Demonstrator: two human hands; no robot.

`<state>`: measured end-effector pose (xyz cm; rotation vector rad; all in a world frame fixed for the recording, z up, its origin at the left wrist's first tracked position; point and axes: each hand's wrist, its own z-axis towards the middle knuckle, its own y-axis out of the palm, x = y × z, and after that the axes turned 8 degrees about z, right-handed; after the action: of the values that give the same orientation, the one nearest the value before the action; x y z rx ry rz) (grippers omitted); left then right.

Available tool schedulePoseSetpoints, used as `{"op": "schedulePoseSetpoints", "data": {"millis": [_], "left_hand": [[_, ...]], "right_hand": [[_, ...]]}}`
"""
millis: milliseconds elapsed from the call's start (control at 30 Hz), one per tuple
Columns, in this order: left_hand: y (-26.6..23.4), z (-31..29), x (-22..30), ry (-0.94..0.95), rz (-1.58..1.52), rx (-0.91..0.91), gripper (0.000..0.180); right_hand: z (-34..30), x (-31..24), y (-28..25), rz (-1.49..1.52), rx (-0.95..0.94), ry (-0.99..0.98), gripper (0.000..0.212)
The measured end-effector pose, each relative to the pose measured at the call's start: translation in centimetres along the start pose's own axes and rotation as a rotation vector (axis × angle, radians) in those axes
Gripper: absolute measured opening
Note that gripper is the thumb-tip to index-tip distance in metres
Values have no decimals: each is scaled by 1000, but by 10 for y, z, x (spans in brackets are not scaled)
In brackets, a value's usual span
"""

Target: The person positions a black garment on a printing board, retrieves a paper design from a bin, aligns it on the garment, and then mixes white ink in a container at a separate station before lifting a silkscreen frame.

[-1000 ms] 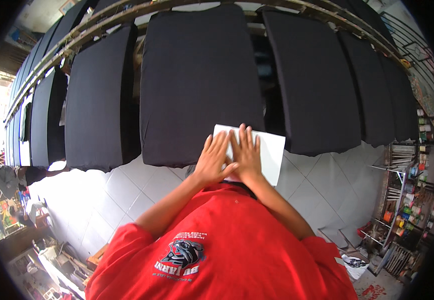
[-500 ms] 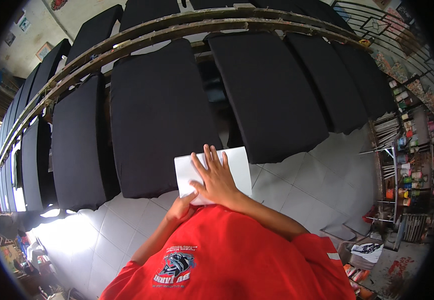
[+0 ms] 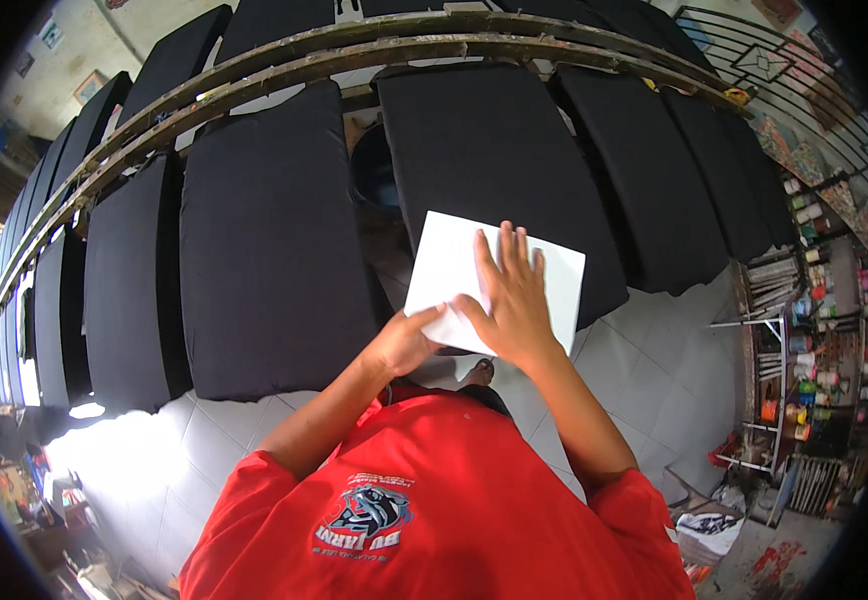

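A plain white rectangular sheet, whose thickness I cannot make out, is held in front of my body, over the near end of a black cloth-covered board. My left hand grips its lower left corner, thumb on top and the other fingers hidden beneath. On its upper face lies my right hand, palm down with fingers stretched out, touching the sheet without wrapping round it.
More black cloth-covered boards stand in rows on both sides of long wooden rails. A rack with colourful pots is at the right, near a metal frame. Grey tiles cover the floor.
The white sheet has moved away from my body and to the right, tilting clockwise. Both hands have travelled with it, and the view has shifted rightward along the boards.
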<state>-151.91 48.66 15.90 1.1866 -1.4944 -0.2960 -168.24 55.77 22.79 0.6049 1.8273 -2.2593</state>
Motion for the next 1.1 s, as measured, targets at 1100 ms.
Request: {"op": "schedulePoseSetpoints", "data": {"millis": [1100], "left_hand": [[-94, 374, 161, 693, 2144, 902, 88]], "right_hand": [[380, 226, 145, -239, 7, -289, 78]]}}
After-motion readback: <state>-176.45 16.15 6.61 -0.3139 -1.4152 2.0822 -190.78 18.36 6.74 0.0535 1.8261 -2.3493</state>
